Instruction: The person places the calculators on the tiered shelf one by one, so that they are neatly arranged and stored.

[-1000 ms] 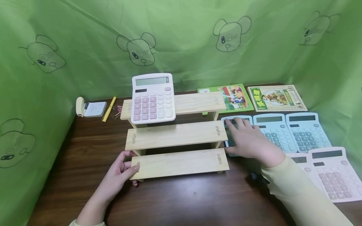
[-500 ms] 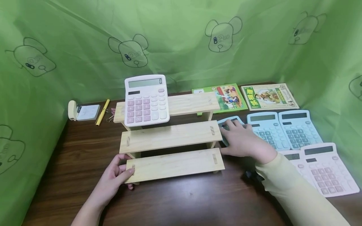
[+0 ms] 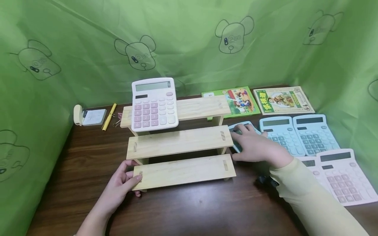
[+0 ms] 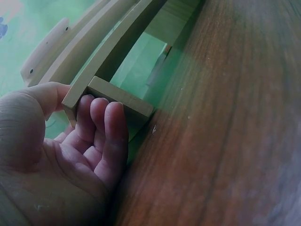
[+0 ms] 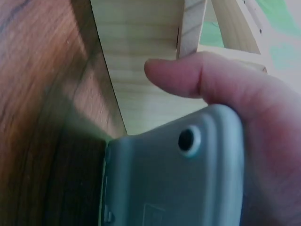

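A three-step wooden rack (image 3: 180,142) stands mid-table. A white and pink calculator (image 3: 155,105) leans on its top step. My left hand (image 3: 122,180) grips the left end of the lowest step, thumb on top and curled fingers (image 4: 114,122) beneath. At the rack's right end, my right hand (image 3: 254,144) holds a blue calculator (image 3: 243,126), which is partly hidden under it. The right wrist view shows this calculator's grey-looking back (image 5: 164,165) tilted, one edge down by the table. My right thumb (image 5: 174,77) stretches past its corner to the rack's wood.
Two more blue calculators (image 3: 311,134) lie to the right, with pink and white ones (image 3: 344,177) nearer me. Two picture-covered books (image 3: 283,100) are behind. At the back left sit a stapler (image 3: 78,114), a notepad (image 3: 94,117), a yellow pen (image 3: 109,117) and binder clips (image 3: 118,119).
The blue calculator under my right hand has gone from lying nearly flat to tilted beside the rack. My left hand keeps its grip. The head view has shifted slightly.
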Tool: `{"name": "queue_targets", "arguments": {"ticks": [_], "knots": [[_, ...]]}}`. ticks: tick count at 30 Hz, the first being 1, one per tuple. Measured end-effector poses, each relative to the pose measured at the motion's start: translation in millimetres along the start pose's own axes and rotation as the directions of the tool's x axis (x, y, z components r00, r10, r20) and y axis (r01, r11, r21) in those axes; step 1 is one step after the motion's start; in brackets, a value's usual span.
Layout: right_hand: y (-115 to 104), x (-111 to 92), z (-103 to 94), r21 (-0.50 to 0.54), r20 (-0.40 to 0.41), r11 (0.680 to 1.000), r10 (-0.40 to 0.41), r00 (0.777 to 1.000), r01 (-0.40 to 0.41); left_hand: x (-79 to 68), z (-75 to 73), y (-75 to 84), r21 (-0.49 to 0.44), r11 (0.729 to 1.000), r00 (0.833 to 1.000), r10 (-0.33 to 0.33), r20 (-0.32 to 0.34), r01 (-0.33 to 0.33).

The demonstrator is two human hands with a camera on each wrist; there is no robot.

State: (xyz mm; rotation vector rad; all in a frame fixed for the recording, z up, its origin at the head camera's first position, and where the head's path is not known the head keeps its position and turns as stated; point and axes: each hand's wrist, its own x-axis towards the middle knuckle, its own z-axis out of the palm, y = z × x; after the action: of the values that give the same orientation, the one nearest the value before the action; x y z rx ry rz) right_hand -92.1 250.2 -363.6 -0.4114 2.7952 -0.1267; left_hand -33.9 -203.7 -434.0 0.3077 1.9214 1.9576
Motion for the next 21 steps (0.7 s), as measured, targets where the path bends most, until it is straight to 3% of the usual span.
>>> {"name": "queue_targets", "arguments": {"ticks": [8, 21], "knots": [[1.6, -5.3, -1.4, -0.003, 0.047, 1.0, -0.022, 0.999, 0.022, 1.4, 1.4, -2.0, -0.011, 1.0, 1.0, 0.01, 0.008, -0.01], [4.7, -6.4, -6.6, 0.018, 0.015, 0.999, -0.043, 0.999, 0.043, 1.7, -0.9, -0.8, -0.011, 1.0, 1.0, 0.011, 0.014, -0.011]]}}
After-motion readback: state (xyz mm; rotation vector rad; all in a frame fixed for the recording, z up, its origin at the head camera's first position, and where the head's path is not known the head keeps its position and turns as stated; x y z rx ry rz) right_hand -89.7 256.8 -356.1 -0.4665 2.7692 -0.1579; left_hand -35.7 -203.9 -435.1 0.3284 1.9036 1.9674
